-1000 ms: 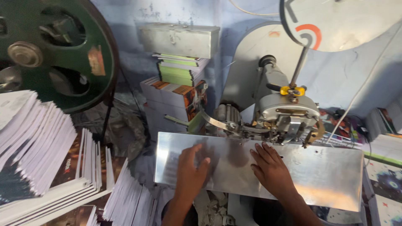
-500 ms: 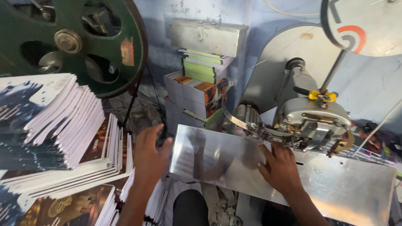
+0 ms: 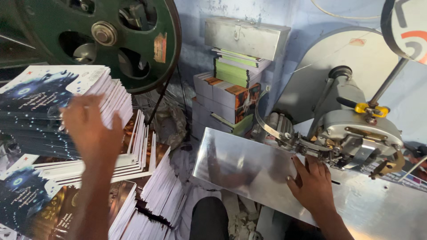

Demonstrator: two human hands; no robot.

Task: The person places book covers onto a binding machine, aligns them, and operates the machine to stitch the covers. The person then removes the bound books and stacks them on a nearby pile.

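Observation:
My left hand (image 3: 91, 129) reaches out to the left over a tall pile of dark printed booklets (image 3: 49, 100), fingers spread and touching the side of the pile. My right hand (image 3: 312, 184) lies flat, fingers apart, on the shiny metal table plate (image 3: 240, 164) just in front of the grey stitching machine head (image 3: 360, 131). Neither hand holds anything.
A big green flywheel (image 3: 104, 35) stands at the upper left. More booklet stacks (image 3: 151, 191) fan out below the pile. Bound book blocks (image 3: 231, 93) and a grey metal box (image 3: 247, 35) are piled against the blue wall. A wire spool (image 3: 407, 26) is at the top right.
My left hand left the metal plate and swung left to the booklet pile. The view turned left with it. My right hand stayed on the plate.

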